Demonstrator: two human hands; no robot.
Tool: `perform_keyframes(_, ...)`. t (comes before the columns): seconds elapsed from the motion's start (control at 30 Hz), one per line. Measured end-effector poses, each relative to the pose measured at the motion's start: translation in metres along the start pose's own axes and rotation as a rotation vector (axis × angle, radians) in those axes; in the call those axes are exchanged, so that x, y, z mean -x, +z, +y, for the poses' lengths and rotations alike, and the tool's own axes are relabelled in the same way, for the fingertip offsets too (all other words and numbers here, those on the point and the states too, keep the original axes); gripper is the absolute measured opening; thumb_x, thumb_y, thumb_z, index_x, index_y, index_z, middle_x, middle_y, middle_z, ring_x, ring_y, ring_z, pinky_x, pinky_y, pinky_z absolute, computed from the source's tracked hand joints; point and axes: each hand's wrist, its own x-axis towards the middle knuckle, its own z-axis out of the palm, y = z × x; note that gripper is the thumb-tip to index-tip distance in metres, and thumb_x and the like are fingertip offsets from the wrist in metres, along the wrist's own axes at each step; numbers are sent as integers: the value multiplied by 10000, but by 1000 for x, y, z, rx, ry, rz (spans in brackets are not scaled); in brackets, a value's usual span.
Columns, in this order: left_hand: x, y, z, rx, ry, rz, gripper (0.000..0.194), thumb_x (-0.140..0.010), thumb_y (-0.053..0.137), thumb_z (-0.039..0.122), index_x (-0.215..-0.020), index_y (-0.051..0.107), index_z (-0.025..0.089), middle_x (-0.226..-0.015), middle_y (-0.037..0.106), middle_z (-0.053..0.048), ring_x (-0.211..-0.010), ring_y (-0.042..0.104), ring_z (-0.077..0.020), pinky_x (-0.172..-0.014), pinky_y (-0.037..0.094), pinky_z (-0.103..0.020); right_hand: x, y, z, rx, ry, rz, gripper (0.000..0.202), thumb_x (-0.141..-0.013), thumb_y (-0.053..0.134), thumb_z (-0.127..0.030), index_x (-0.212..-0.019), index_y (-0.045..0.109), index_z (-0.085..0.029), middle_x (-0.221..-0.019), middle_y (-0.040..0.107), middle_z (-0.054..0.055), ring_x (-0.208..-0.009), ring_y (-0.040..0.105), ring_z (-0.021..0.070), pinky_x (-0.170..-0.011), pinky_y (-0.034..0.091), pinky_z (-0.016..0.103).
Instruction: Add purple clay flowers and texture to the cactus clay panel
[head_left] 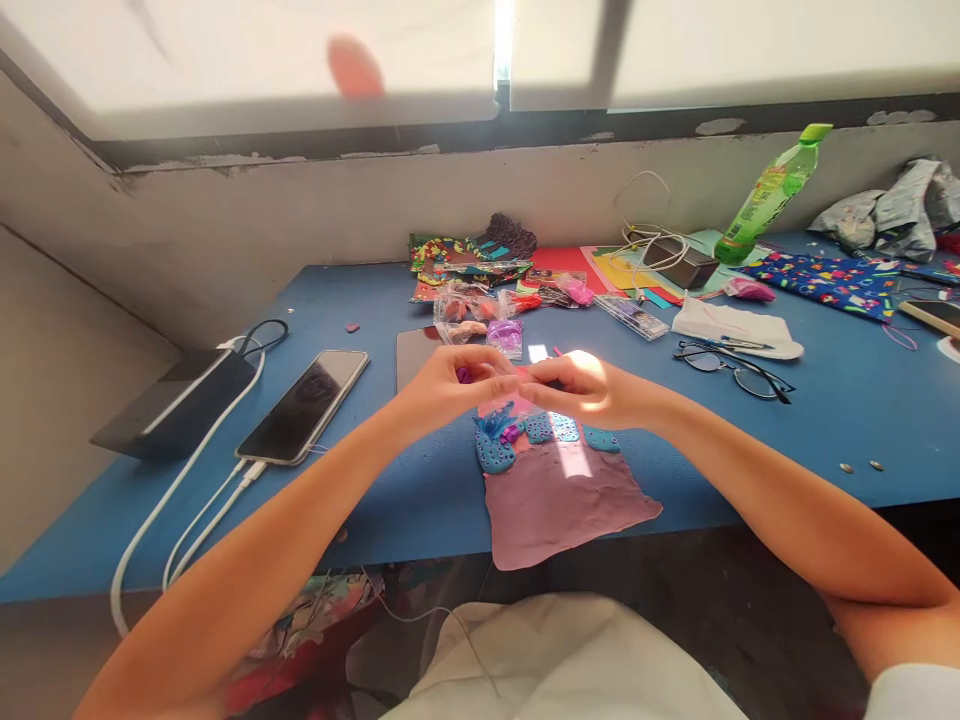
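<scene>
Sunlight came past the pale window shades [675, 60] above the blue desk [750, 450], laying a bright strip over the right hand [600, 392] and the sheet below it. Both hands met above the far end of that mauve sheet [562, 500], which looked like soft clay and ran from beneath them toward the person's body, its near edge hanging past the desk's front.

The left hand [450, 390] had its fingers curled in, with a purple lump [464, 375] tucked between thumb and forefinger. The right hand's thumb and forefinger came together at the left's tips; whether they pinched anything small I could not tell.

What mattered most was the line of dotted blue pieces [538, 429]. It ran crosswise, left to right, just on the body side of the fingertips — its long axis roughly matching the line of the two hands. At its left end sat a blue fan-shaped piece [495, 422], with a purple bit [512, 434] at its base. Both lay below the left fingertips, so the left hand was the nearer one. Beyond the hands, away from the body, lay a packet of purple material [505, 336].
</scene>
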Motion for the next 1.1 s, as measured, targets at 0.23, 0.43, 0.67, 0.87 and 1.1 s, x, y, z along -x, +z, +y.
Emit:
perform_keyframes(0.23, 1, 1, 3, 36, -25, 117, 260, -677, 741, 410, -638, 654, 168, -525, 395, 51, -478, 245, -59, -436, 152, -247, -4, -1, 7, 14, -39, 74, 456, -931, 461, -498, -594, 383, -201, -555, 290, -62, -536, 280, 69, -477, 230, 224)
perform_keyframes(0.43, -12, 0, -11, 275, -180, 230, 217, -790, 560, 391, -718, 537, 187, -575, 263, 63, -455, 218, -64, -405, 129, -218, -22, -25, 38, -172, 353, 491, 457, -917, 540, -419, -556, 350, -213, -500, 293, -80, -446, 251, 60, -450, 227, 227)
perform_keyframes(0.67, -18, 5, -12, 255, -225, 272, 116, -709, 609, 269, -755, 619, 162, -625, 482, 24, -494, 408, -68, -417, 321, -191, -27, -55, 100, -139, 507, 842, 210, -894, 528, -187, -697, 457, -203, -551, 396, -72, -447, 356, 78, -485, 329, 230)
perform_keyframes(0.87, -13, 5, -7, 199, -214, 375, 235, -511, 834, 271, -692, 735, 158, -655, 674, -9, -549, 556, -94, -556, 496, -237, -24, -52, 96, -222, 452, 918, 95, -813, 614, -85, -807, 558, -162, -648, 588, -24, -529, 576, 88, -538, 473, 230)
perform_keyframes(1.1, -11, 9, -3, 279, -206, 443, 239, -455, 877, 273, -597, 727, 154, -577, 674, -10, -510, 603, -115, -559, 553, -266, -24, -31, 62, -333, 240, 776, 132, -764, 737, -218, -717, 647, -133, -601, 642, 2, -509, 632, 93, -458, 507, 195)
